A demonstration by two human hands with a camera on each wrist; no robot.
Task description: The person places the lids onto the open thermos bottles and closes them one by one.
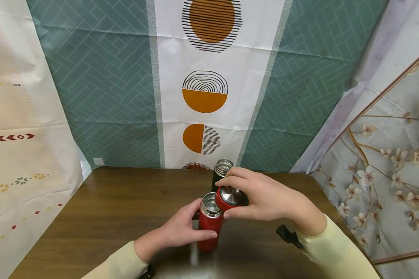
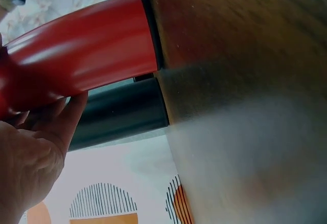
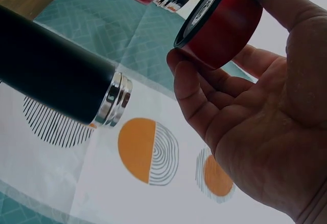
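Red vacuum flask (image 1: 211, 223) is upright and uncapped mid-table (image 1: 143, 193), left hand (image 1: 185, 228) curled round its body, right hand (image 1: 262, 193) pinching the red steel-topped lid (image 1: 227, 202) by its sides just right of the mouth. There's a lidless black flask (image 1: 217, 179) close by on the far side, so a sloppy right-hand swing could topple it, and a loose left grip might let the red one tip.

Room on the left, crowding in the middle.
A hand could pass along the left of the counter (image 1: 108, 209), up to the patterned cloth (image 1: 101, 97) at its far edge. The red flask (image 1: 210, 224) and left hand (image 1: 183, 228) block the middle, the black flask (image 3: 56, 68) stands close behind, and the right hand (image 1: 265, 193) with the red lid (image 3: 225, 32) crowds the right.
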